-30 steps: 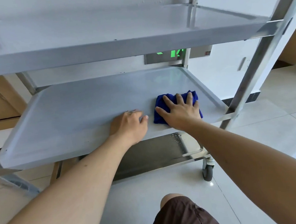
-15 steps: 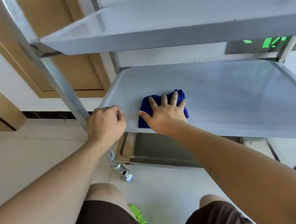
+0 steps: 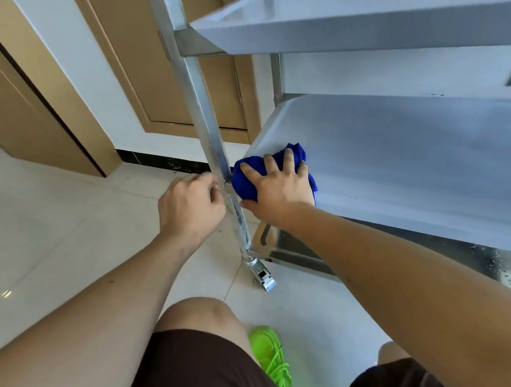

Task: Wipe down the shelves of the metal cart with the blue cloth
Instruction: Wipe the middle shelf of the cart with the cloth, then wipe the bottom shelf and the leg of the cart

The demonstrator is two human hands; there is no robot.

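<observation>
We see right hand point(image 3: 278, 188) pressing blue cloth point(image 3: 247, 181) with fingers spread flat at the middle shelf's point(image 3: 400, 154) front-left corner, left hand point(image 3: 190, 206) fingers curled round the cart post point(image 3: 207, 129).

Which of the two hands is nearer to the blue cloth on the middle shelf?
Right. The right hand presses flat on the blue cloth at the shelf's left corner. The left hand is beside the cart's upright post, apart from the cloth.
</observation>
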